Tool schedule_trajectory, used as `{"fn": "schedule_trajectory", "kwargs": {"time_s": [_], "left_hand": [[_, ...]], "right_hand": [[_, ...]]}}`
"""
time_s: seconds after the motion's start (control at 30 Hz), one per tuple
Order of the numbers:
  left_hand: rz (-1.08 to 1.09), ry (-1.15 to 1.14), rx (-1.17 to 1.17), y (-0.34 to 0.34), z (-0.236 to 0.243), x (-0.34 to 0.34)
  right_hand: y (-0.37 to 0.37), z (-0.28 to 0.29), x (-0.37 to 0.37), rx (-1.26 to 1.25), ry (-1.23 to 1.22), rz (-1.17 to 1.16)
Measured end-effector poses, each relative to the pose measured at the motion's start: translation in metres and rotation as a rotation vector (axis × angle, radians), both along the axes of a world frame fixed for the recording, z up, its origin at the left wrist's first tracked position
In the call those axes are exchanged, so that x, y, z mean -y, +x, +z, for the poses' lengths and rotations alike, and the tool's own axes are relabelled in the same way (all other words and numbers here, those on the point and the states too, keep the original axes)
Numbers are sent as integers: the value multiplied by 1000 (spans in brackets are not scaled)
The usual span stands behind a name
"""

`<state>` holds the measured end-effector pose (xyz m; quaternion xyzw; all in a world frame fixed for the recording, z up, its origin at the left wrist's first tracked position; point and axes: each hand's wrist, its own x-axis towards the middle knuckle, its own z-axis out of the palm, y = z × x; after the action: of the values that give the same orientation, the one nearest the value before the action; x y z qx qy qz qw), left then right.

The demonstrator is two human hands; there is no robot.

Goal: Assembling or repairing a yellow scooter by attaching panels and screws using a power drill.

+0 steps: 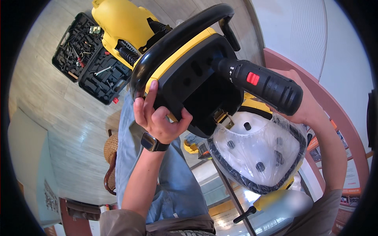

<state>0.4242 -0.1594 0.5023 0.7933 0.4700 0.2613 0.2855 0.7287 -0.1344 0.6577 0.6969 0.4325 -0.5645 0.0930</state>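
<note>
A black-and-yellow machine housing (173, 72) with a thick curved black handle bar (185, 33) fills the upper middle. My left hand (159, 120) grips its near left edge, fingers bent against the rim. A dark recess opens in the housing, with a small brass-coloured metal piece (223, 118) at its lower edge. From the housing's right side juts a black cylindrical grip (271, 86) with a red button. My right hand (302, 96) is behind this grip; its fingers are hidden, so what it holds cannot be made out. Below is a white, black-rimmed part (252, 145) wrapped in clear plastic.
An open black tool case (92, 59) with wrenches and other tools lies on the floor, beside a yellow machine body (122, 19) with black coil springs. A woven chair (111, 147) stands left of my legs. A curved pinkish-edged counter (315, 84) runs along the right.
</note>
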Motion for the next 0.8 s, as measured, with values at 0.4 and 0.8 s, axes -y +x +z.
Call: {"fn": "schedule_trajectory", "kwargs": {"time_s": [0.4, 0.8], "left_hand": [[3, 0, 6, 2, 1, -1], [-5, 14, -17, 2, 5, -3]], "right_hand": [[-4, 10, 2, 29, 68, -66], [-5, 15, 27, 144, 102, -35]]}}
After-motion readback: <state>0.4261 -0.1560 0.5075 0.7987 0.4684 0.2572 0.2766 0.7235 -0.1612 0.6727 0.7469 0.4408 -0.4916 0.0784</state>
